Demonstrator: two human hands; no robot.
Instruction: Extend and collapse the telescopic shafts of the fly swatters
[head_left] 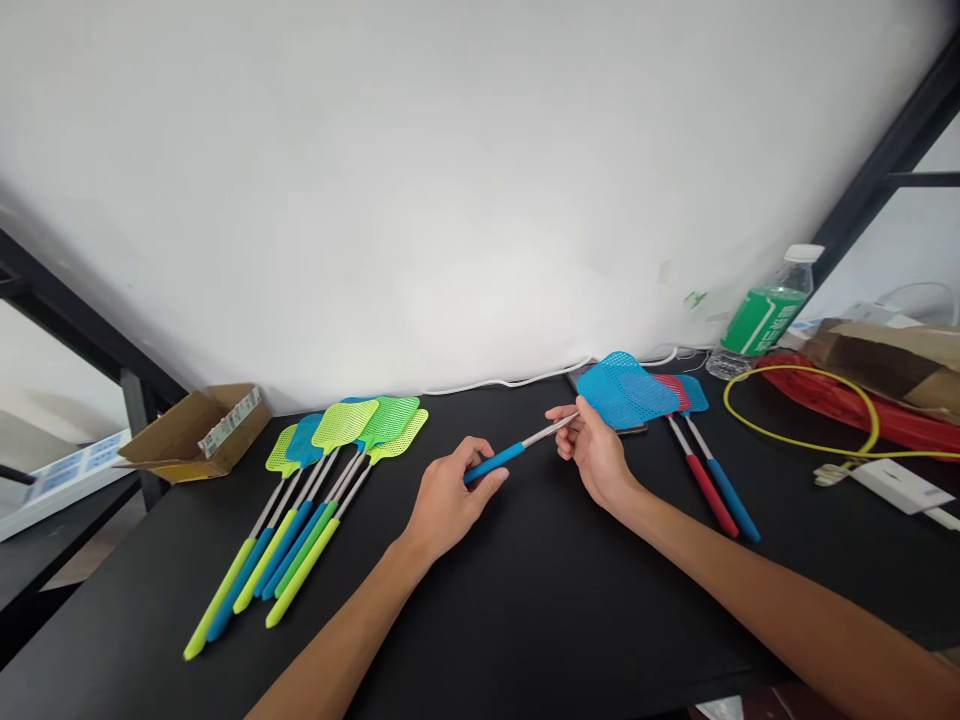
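A blue fly swatter [626, 392] is held in both hands over the black table, its mesh head pointing right. My left hand [455, 490] is closed round its blue handle. Just below the head, my right hand [595, 450] pinches the thin metal shaft. To the right lie a red fly swatter [711, 492] and another blue fly swatter [733, 500], their heads partly hidden behind the held one. On the left, several green, yellow-green and blue fly swatters [330, 500] lie fanned and overlapping, handles toward me.
An open cardboard box [176, 460] stands at the left back. At the right are a green-labelled bottle [769, 310], a yellow cable [874, 420], a white adapter [900, 486] and a red bag [877, 415]. A dark flat object [636, 430] lies under the held swatter's head. A white wall rises behind.
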